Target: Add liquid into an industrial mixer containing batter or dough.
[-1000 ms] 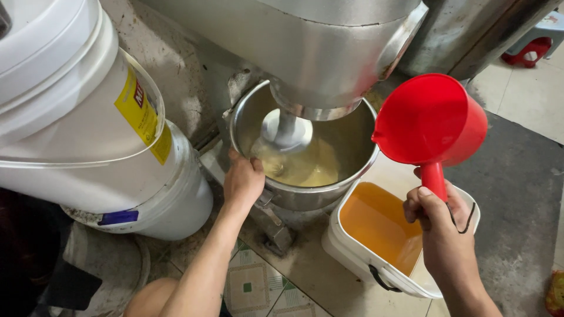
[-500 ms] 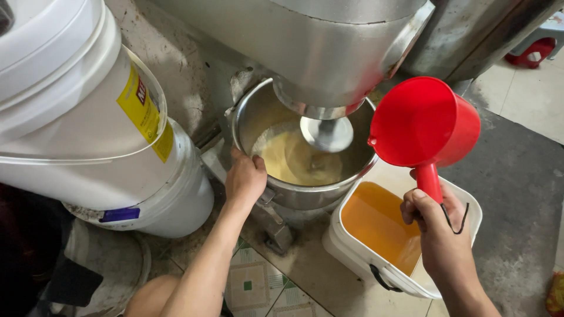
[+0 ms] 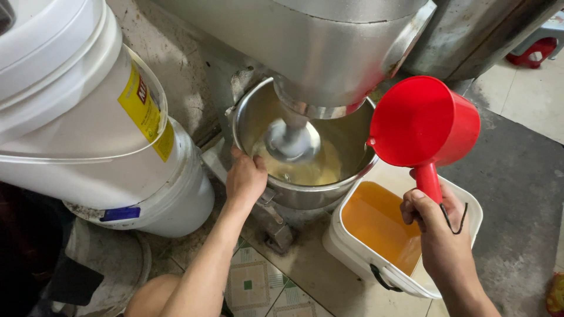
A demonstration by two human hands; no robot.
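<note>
My left hand (image 3: 245,178) grips the near rim of a steel mixer bowl (image 3: 352,170) that holds pale yellow batter. A metal beater (image 3: 292,140) hangs in the batter under the grey mixer head (image 3: 317,47). My right hand (image 3: 437,235) is closed around the handle of a red plastic scoop (image 3: 423,123), held upright just right of the bowl's rim. Below the scoop stands a white bucket (image 3: 358,258) with orange liquid in it.
Large white plastic buckets (image 3: 88,135) with a yellow label lie stacked at the left, close to the bowl. A metal cabinet (image 3: 470,35) stands at the back right. A red stool (image 3: 531,50) sits at the far right. Patterned tiles (image 3: 252,287) lie underfoot.
The beater has swung around inside the bowl. The red scoop has shifted slightly left toward the bowl's rim. My left hand has stayed on the rim.
</note>
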